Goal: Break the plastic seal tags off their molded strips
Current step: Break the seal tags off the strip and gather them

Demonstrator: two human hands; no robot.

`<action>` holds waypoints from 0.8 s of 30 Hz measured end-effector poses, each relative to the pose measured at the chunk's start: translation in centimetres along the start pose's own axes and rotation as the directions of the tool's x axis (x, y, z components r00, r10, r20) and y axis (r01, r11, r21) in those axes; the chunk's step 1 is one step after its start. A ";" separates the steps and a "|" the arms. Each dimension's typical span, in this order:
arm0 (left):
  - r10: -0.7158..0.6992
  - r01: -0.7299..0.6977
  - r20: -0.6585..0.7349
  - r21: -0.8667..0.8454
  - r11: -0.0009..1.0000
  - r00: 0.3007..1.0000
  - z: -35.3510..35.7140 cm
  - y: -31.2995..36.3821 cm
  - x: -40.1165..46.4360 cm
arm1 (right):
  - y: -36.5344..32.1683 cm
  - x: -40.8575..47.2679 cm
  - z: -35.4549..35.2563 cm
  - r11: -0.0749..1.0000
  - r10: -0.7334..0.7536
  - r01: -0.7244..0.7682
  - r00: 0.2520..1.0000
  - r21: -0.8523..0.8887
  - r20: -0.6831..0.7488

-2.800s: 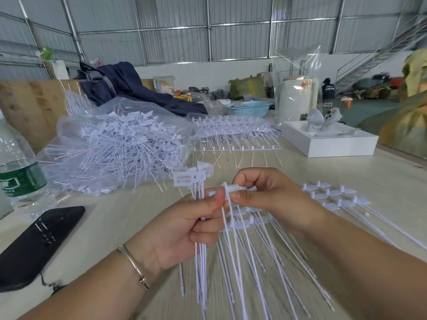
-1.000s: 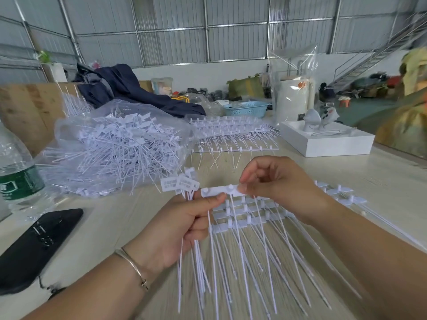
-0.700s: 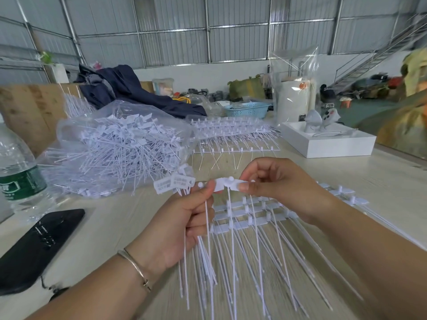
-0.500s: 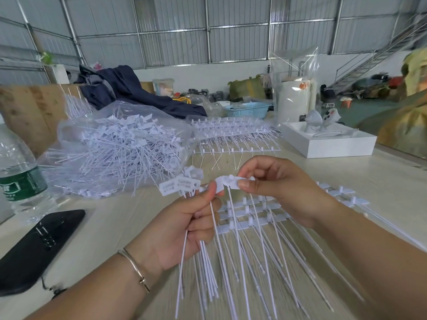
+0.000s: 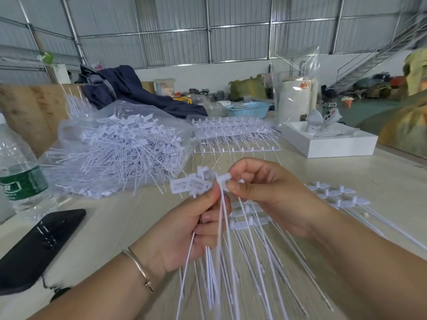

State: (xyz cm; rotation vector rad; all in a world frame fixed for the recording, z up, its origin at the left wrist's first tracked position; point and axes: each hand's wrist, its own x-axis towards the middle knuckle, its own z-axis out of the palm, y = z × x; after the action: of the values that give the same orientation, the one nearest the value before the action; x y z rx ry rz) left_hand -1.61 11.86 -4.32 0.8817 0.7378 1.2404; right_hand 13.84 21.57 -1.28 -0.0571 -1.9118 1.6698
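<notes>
Tag (image 5: 223, 179) moved left — head up, tail down

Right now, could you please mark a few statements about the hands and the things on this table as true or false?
1. The left hand holds a bundle of separated tags. True.
2. The right hand is empty. False: its fingers pinch a single white tag.
3. The black phone lies at the left, near the water bottle. True.
4. The loose tags in the clear bag are red. False: they are white.
5. The left wrist wears a thin bracelet. True.
</notes>
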 end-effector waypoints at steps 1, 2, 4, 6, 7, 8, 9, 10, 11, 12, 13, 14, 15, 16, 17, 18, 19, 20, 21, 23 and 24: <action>0.020 -0.020 -0.004 -0.026 0.999 1.000 0.0 0.2 0.1 | 0.0 0.0 -0.2 1.000 -0.006 0.006 1.000 -0.001 -0.015; 0.040 -0.040 -0.022 -0.045 0.998 0.999 0.1 0.2 0.2 | 0.0 0.1 -0.4 1.000 -0.009 0.009 0.999 0.000 -0.038; 0.066 -0.075 -0.105 -0.090 0.993 0.992 0.1 0.3 0.4 | 0.0 0.2 -1.0 1.000 -0.012 0.012 0.996 0.008 -0.090; 0.079 -0.114 -0.212 -0.158 0.981 0.974 0.1 0.3 0.5 | -0.1 0.2 -1.6 1.000 -0.001 0.004 0.993 0.025 -0.120; 0.085 -0.132 -0.250 -0.180 0.975 0.965 0.1 0.3 0.5 | -0.2 0.2 -1.8 1.000 0.010 -0.007 0.992 0.030 -0.124; 0.091 -0.145 -0.276 -0.185 0.972 0.957 0.1 0.2 0.5 | -0.2 0.2 -2.1 0.999 0.024 -0.020 0.992 0.030 -0.128; 0.095 -0.152 -0.295 -0.176 0.972 0.951 0.1 0.0 0.4 | -0.2 0.2 -2.3 0.999 0.038 -0.035 0.990 0.022 -0.133; 0.100 -0.156 -0.313 -0.159 0.975 0.945 0.1 0.0 0.4 | -0.2 0.2 -2.4 0.999 0.051 -0.050 0.989 0.007 -0.140; 0.106 -0.157 -0.326 -0.134 0.978 0.939 0.0 0.0 0.5 | -0.2 0.2 -2.5 0.998 0.062 -0.065 0.987 -0.014 -0.149; 0.119 -0.161 -0.331 -0.103 0.982 0.936 0.0 0.0 0.4 | -0.1 0.2 -2.6 0.996 0.073 -0.080 0.985 -0.034 -0.158; 0.137 -0.169 -0.330 -0.068 0.983 0.934 0.0 0.1 0.4 | -0.1 0.2 -2.6 0.994 0.084 -0.094 0.982 -0.057 -0.169; 0.159 -0.179 -0.324 -0.034 0.983 0.933 0.1 0.2 0.3 | 0.0 0.2 -2.6 0.991 0.090 -0.107 0.979 -0.086 -0.180; 0.180 -0.190 -0.315 -0.002 0.982 0.932 0.2 0.3 0.2 | 0.0 0.2 -2.6 0.986 0.092 -0.116 0.977 -0.119 -0.191; 0.201 -0.199 -0.305 0.040 0.979 0.931 0.2 0.4 0.1 | 0.1 0.2 -2.6 0.981 0.090 -0.121 0.976 -0.150 -0.197; 0.221 -0.201 -0.302 0.097 0.975 0.927 0.3 0.4 0.0 | 0.1 0.2 -2.7 0.977 0.088 -0.123 0.977 -0.176 -0.195; 0.237 -0.197 -0.312 0.155 0.968 0.920 0.4 0.4 -0.1 | 0.2 0.2 -2.6 0.973 0.086 -0.123 0.979 -0.196 -0.186; 0.248 -0.190 -0.330 0.197 0.962 0.911 0.4 0.3 -0.1 | 0.2 0.2 -2.6 0.969 0.085 -0.121 0.981 -0.214 -0.174; 0.252 -0.184 -0.347 0.217 0.959 0.903 0.4 0.3 -0.1 | 0.3 0.2 -2.6 0.966 0.083 -0.120 0.983 -0.229 -0.164; 0.251 -0.178 -0.360 0.225 0.958 0.899 0.4 0.2 -0.1 | 0.3 0.2 -2.6 0.964 0.083 -0.119 0.984 -0.238 -0.157; 0.250 -0.176 -0.370 0.221 0.959 0.895 0.6 0.3 -0.1 | 0.3 0.2 -2.7 0.964 0.090 -0.124 0.985 -0.235 -0.150; 0.248 -0.175 -0.372 0.219 0.960 0.894 0.5 0.3 -0.1 | 0.3 0.2 -2.8 0.964 0.095 -0.128 0.984 -0.232 -0.149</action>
State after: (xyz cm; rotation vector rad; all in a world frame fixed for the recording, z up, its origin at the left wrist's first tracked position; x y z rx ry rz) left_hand -1.30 11.70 -3.80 0.8838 1.1155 1.5937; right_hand 14.86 24.19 -1.40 -0.3723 -2.0275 1.4541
